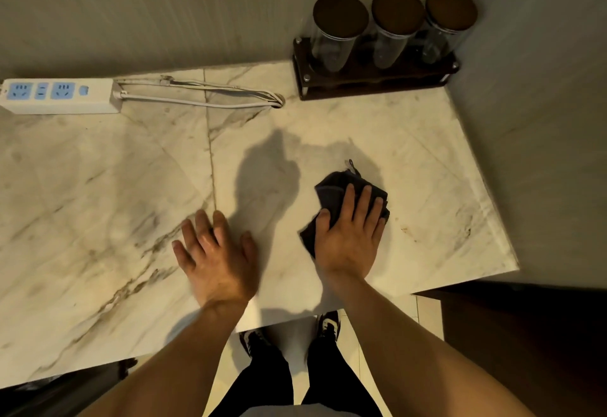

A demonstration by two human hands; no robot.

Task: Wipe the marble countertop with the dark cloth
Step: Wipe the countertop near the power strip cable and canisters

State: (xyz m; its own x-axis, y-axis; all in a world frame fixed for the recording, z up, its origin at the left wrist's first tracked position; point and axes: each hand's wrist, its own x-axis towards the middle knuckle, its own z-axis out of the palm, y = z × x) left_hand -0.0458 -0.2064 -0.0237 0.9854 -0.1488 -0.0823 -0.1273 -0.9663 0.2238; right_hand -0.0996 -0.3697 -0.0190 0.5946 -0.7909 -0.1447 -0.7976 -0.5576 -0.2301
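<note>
The marble countertop [108, 186] is white with brown veins and fills most of the view. A dark cloth [331, 191], bunched up, lies on its right half. My right hand [349, 235] presses flat on top of the cloth, fingers spread over it, so part of the cloth is hidden. My left hand [216, 257] rests palm down on the bare marble to the left of the cloth, fingers apart, holding nothing; it looks slightly blurred.
A white power strip [59, 96] with a looped cable [203, 96] lies at the back left by the wall. A dark wooden rack [374, 78] with three lidded glass jars stands in the back right corner. The counter's front edge is near my legs.
</note>
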